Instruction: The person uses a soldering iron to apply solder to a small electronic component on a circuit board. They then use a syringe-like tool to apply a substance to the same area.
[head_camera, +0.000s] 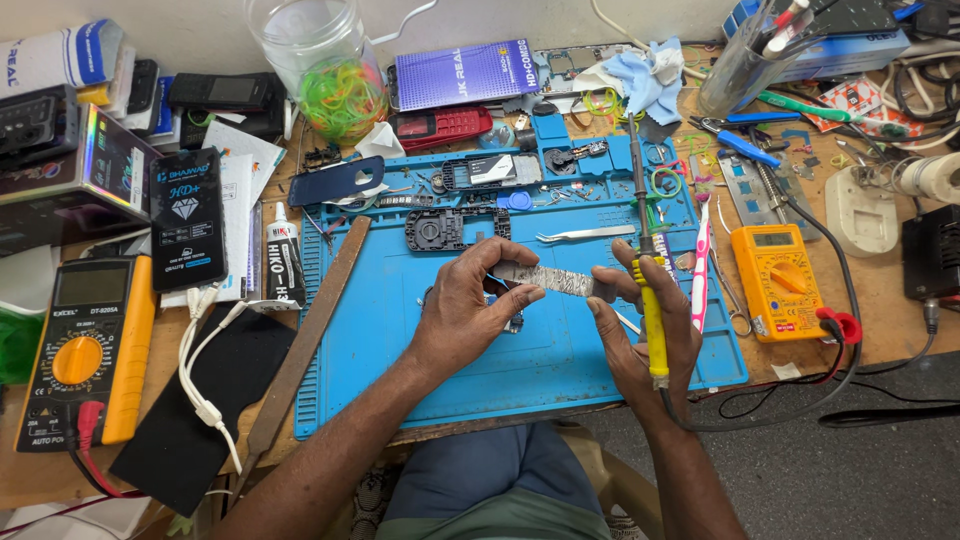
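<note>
At far left of the desk (870, 330) sits a yellow multimeter (85, 345) w/ a white cable (205, 375) beside it, then a long file (305, 335) lying along the edge of the blue work mat (400, 340). Over the mat's middle the left hand (465, 310) pinches one end of a silvery strip (545, 280), fingers closed on it, while the right hand (640, 335) grips the strip's other end plus a yellow-handled soldering iron (650, 300), tip pointing away. Further right lie a pink toothbrush (700, 265) & an orange multimeter (778, 282).
</note>
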